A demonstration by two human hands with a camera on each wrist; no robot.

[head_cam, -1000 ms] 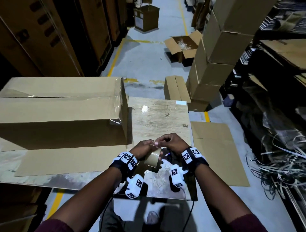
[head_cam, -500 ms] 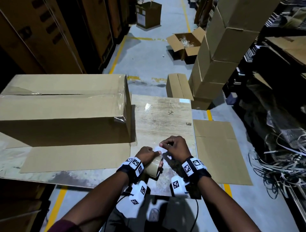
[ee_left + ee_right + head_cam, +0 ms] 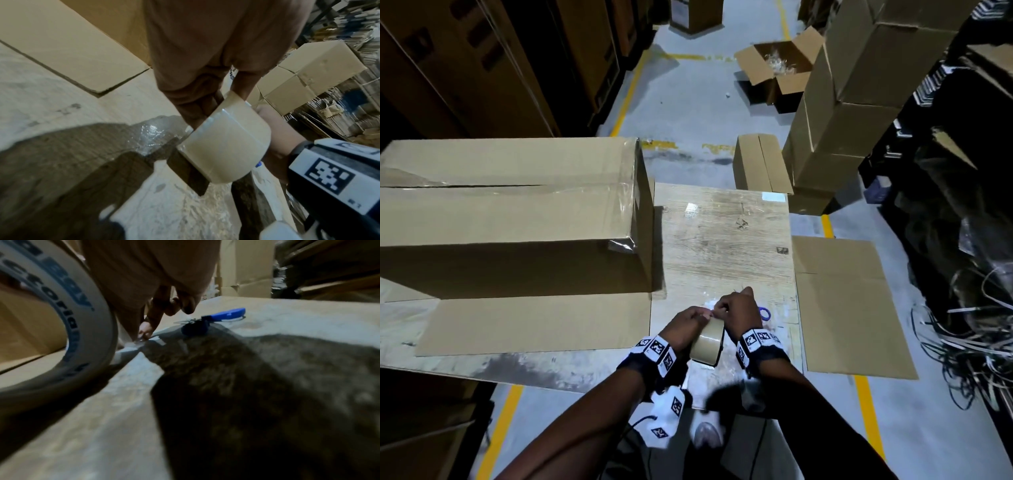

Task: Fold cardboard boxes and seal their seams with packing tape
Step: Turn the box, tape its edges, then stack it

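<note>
His left hand (image 3: 690,323) has its grip round the tape roll (image 3: 708,346) just above the tabletop (image 3: 722,240) while his right hand (image 3: 738,310) pinches at its loose end, wrists close together, so the big box (image 3: 510,205) behind, top seam already taped, seems to await another strip.

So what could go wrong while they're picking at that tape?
The right hand pinches only a tiny bit of the tape's loose end, so it might slip and stick back on the tape roll, which the left hand holds. The freed end could also fold and stick to itself. A blue cutter lies right beside the hands on the table; a knuckle might bump it.
</note>
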